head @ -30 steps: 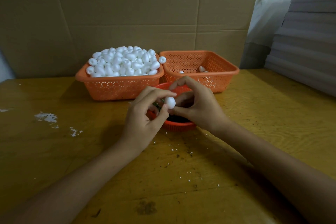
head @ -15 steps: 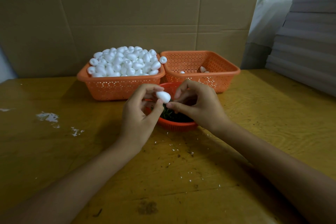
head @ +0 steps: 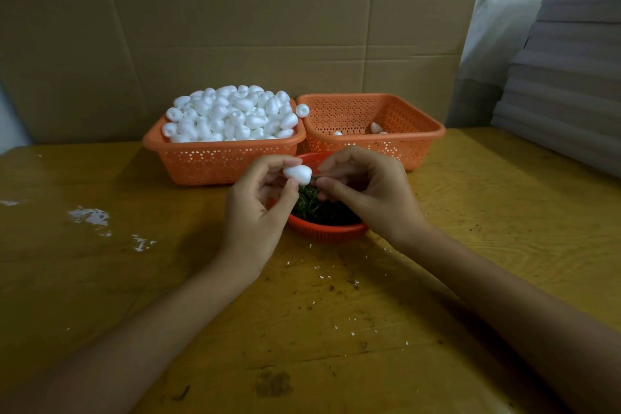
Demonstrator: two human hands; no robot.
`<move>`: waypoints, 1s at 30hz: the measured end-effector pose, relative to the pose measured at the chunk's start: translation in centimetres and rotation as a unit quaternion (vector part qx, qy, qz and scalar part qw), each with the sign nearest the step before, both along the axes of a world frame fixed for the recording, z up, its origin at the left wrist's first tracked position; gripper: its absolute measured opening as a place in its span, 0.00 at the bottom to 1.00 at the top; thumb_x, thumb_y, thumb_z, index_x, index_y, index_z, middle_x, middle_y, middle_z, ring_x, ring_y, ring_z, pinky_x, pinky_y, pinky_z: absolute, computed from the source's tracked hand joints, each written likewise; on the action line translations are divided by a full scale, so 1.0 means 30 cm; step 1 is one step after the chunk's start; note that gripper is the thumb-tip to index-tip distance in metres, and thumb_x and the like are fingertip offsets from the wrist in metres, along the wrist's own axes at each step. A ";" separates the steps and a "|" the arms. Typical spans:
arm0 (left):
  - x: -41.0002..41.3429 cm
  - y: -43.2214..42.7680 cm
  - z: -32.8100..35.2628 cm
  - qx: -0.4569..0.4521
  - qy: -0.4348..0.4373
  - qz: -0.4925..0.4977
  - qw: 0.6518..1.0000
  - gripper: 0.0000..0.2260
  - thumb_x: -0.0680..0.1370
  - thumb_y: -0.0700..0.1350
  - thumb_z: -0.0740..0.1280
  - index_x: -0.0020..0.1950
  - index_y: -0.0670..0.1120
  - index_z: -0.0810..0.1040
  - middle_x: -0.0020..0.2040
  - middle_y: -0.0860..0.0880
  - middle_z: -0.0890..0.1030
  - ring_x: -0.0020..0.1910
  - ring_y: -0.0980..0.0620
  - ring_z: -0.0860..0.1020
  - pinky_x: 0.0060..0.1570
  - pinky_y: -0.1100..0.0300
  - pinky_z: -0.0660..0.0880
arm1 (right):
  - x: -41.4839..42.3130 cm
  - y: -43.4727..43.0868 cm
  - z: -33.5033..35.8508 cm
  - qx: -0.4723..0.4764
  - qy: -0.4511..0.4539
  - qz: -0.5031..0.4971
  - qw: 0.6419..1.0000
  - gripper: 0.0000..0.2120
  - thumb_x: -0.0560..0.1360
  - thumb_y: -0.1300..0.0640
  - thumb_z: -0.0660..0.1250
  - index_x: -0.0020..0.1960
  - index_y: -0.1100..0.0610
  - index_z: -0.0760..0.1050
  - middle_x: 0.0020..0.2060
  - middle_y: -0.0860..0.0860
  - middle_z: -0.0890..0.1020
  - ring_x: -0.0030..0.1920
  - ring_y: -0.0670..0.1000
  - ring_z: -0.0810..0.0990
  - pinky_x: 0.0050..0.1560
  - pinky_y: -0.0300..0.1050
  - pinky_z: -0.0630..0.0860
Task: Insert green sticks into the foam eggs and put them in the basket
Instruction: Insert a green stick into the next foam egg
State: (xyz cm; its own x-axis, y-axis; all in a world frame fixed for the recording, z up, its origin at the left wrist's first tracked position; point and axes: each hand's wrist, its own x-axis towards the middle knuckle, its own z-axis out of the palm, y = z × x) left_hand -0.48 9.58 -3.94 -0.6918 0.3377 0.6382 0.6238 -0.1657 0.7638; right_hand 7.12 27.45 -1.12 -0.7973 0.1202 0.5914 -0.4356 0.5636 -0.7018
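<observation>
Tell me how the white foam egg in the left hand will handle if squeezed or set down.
Probably very light: the left hand holds the white foam egg with just fingertips. Likely dents or sheds if squeezed, judging by white crumbs on the wooden table. Its rounded shape would probably roll once set down.

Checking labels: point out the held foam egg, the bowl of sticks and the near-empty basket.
Held foam egg (head: pixel 297 175), head view, white side.
Bowl of sticks (head: pixel 326 232), head view, front wall.
Near-empty basket (head: pixel 410 118), head view, right inner wall.
</observation>
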 end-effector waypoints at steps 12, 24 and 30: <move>-0.004 0.002 -0.002 -0.009 0.006 -0.007 1.000 0.10 0.81 0.41 0.68 0.61 0.51 0.81 0.56 0.47 0.84 0.55 0.46 0.83 0.54 0.44 0.82 | -0.002 -0.007 -0.005 -0.014 0.002 -0.005 1.000 0.14 0.77 0.63 0.75 0.54 0.59 0.71 0.42 0.52 0.89 0.42 0.50 0.89 0.49 0.60 0.85; 0.012 0.000 0.007 -0.016 0.031 -0.013 0.999 0.17 0.81 0.38 0.70 0.66 0.55 0.78 0.60 0.52 0.84 0.59 0.49 0.82 0.56 0.59 0.80 | 0.001 -0.007 0.002 0.061 -0.025 -0.008 0.998 0.18 0.77 0.61 0.76 0.57 0.59 0.68 0.42 0.47 0.89 0.42 0.46 0.88 0.50 0.61 0.83; 0.015 0.003 0.002 -0.008 0.027 -0.020 0.999 0.21 0.81 0.37 0.72 0.73 0.48 0.74 0.58 0.51 0.84 0.58 0.47 0.83 0.54 0.58 0.80 | 0.001 -0.008 0.005 0.064 -0.039 -0.002 0.997 0.19 0.76 0.61 0.76 0.57 0.60 0.67 0.41 0.48 0.89 0.42 0.46 0.88 0.52 0.62 0.82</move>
State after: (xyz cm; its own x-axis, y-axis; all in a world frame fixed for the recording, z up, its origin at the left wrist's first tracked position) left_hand -0.04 9.66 -3.87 -0.6422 0.3745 0.6689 0.6573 -0.1798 0.7318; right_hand 7.16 27.21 -0.97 -0.8409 0.0503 0.5389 -0.3806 0.6528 -0.6549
